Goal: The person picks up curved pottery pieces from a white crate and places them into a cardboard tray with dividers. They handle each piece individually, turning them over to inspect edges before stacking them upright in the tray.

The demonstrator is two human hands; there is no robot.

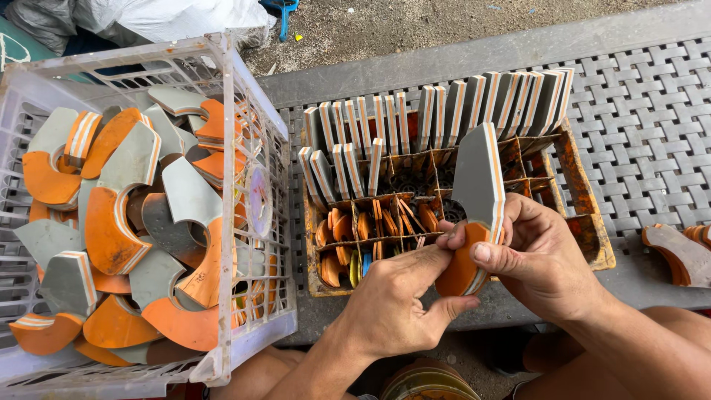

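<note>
Both hands — left hand [392, 307], right hand [541, 259] — are closed on a grey-orange curved piece [478, 200], held above the divided tray [585, 222]. Piece is being separated; next, a steady peel is needed. White crate [244, 111] sits left.

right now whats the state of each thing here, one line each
left hand: pinching the orange end of the piece
right hand: gripping the same piece
grey and orange piece: held upright over the tray
white crate: heaped with loose curved pieces
rusty tray: back rows filled, right cells bare
two pieces: lying on the bench
</note>
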